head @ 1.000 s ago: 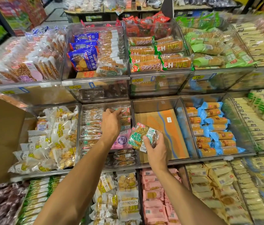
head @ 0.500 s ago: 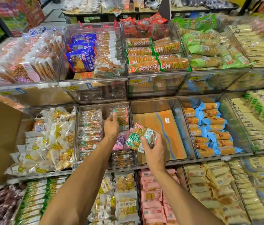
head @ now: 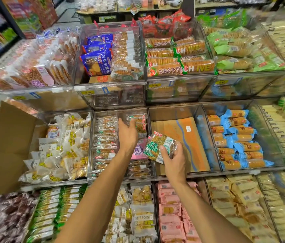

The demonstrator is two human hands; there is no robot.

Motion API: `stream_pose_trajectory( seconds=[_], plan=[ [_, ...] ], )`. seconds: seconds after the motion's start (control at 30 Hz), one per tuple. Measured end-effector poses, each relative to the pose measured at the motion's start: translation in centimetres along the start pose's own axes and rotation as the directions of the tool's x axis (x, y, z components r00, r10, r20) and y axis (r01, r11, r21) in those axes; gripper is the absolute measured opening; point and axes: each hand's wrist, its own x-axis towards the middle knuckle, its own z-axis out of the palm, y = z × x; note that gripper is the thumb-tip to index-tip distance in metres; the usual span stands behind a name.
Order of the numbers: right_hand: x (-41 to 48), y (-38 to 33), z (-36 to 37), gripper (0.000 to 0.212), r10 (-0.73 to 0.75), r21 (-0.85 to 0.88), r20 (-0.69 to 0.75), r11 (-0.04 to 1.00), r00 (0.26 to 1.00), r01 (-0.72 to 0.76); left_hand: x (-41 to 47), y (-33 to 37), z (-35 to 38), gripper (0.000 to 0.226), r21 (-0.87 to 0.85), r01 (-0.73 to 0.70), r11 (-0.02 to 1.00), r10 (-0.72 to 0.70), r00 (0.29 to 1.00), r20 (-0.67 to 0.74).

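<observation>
Restocking step. Right hand (head: 175, 159) grips a green-label biscuit packet (head: 156, 146) above the divider between the clear bin (head: 91, 148) and the cardboard sheet (head: 190, 137). Left hand (head: 127, 135), fingers straight, touches the bin's back-right stack (head: 139, 123). Likely next: set the packet on that stack, label aligned.
</observation>
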Motion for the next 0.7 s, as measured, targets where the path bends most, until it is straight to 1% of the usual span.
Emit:
stream_pose_trajectory(
  seconds=[0.07, 0.1, 0.13, 0.2, 0.23, 0.27, 0.33, 0.37, 0.47, 0.57, 0.63, 0.67, 0.7],
  plan=[
    [0.0, 0.1, 0.0, 0.067, 0.0, 0.003, 0.007, 1.0, 1.0, -0.001, -1.9, 0.1, -1.3, 0.056, 0.056, -0.109, 0.992, 0.107, 0.993, 0.045],
    [0.0, 0.1, 0.1, 0.066, -0.001, 0.0, 0.006, 1.0, 1.0, 0.001, -3.0, 0.0, -1.9, 0.05, 0.091, -0.146, 0.985, 0.135, 0.984, 0.116],
    [-0.1, 0.1, 0.1, 0.066, -0.011, 0.0, 0.007, 1.0, 1.0, 0.011, -4.0, 0.0, -2.4, 0.048, 0.112, -0.146, 0.983, 0.12, 0.97, 0.211],
    [-0.2, 0.3, 0.2, 0.067, -0.02, -0.006, 0.016, 1.0, 1.0, 0.02, -5.9, 0.2, -3.0, 0.05, 0.073, -0.055, 0.996, 0.019, 0.906, 0.423],
    [-0.2, 0.5, 0.3, 0.067, -0.016, -0.013, 0.027, 1.0, 1.0, 0.016, -6.4, 0.0, -3.0, 0.05, 0.061, -0.03, 0.998, -0.004, 0.873, 0.488],
    [-0.2, 0.6, 0.2, 0.069, -0.024, -0.022, 0.04, 0.999, 0.999, 0.025, -6.7, -0.3, -2.9, 0.048, 0.064, -0.044, 0.997, 0.005, 0.858, 0.514],
    [-0.2, 0.7, 0.2, 0.074, -0.043, -0.05, 0.065, 0.998, 0.997, 0.046, -6.8, -0.6, -3.0, 0.04, 0.067, -0.061, 0.996, 0.018, 0.859, 0.512],
    [-0.2, 0.5, 0.0, 0.075, -0.058, -0.059, 0.085, 0.996, 0.995, 0.063, -6.7, -0.6, -3.0, 0.038, 0.062, -0.042, 0.997, 0.004, 0.858, 0.513],
    [-0.4, 0.3, -0.4, 0.075, -0.055, -0.072, 0.132, 0.995, 0.99, 0.065, -6.9, -0.5, -3.4, 0.036, 0.001, 0.079, 0.997, -0.068, 0.853, 0.517],
    [-0.5, 0.2, -0.4, 0.067, -0.053, -0.033, 0.111, 0.998, 0.992, 0.057, -6.7, -0.3, -4.3, 0.036, 0.003, 0.134, 0.991, -0.119, 0.868, 0.483],
    [-0.4, 0.6, -0.3, 0.057, -0.029, 0.041, 0.106, 0.999, 0.994, 0.025, -5.6, 0.2, -5.6, 0.028, -0.021, 0.174, 0.985, -0.146, 0.881, 0.451],
    [-0.3, 0.6, -0.2, 0.052, -0.023, 0.069, 0.115, 0.998, 0.993, 0.015, -5.0, 0.7, -6.3, 0.026, -0.031, 0.16, 0.987, -0.131, 0.89, 0.436],
    [-0.2, 0.8, -0.1, 0.047, -0.029, 0.071, 0.118, 0.997, 0.993, 0.02, -4.1, 1.2, -6.9, 0.029, 0.007, 0.101, 0.995, -0.095, 0.908, 0.408]
  ],
)
